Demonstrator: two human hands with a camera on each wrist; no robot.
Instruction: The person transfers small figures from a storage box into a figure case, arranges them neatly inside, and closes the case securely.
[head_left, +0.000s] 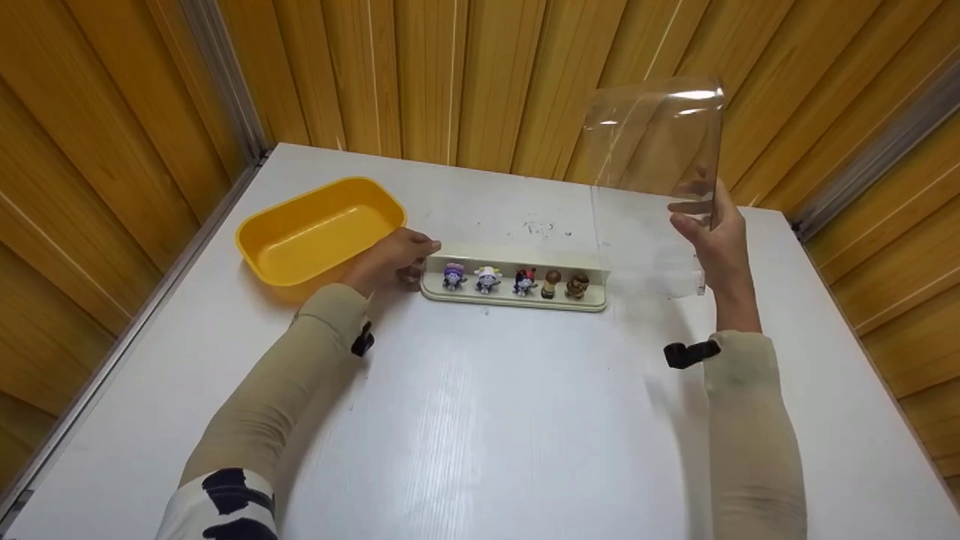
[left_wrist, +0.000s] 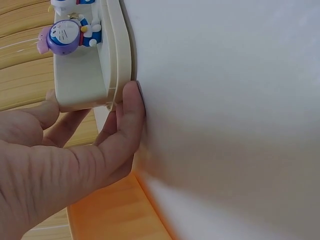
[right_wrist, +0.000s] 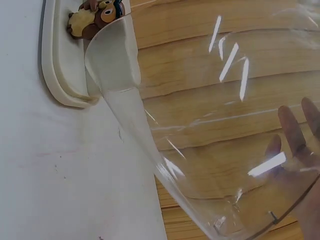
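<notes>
A long cream display base with a raised back stands on the white table, a row of several small figurines on it. From the left come a figurine in a purple hat, a white-hatted one and a red-and-black one; a brown owl is at the right end. My left hand grips the base's left end between thumb and fingers. A large clear plastic cover is held up in my right hand, thumb and fingers on either side of its edge. Its lower part reaches near the base's right end.
A yellow plastic basin stands at the back left, just behind my left hand. Wood-patterned panels close off the table at the back and sides. Small dark marks dot the tabletop behind the base.
</notes>
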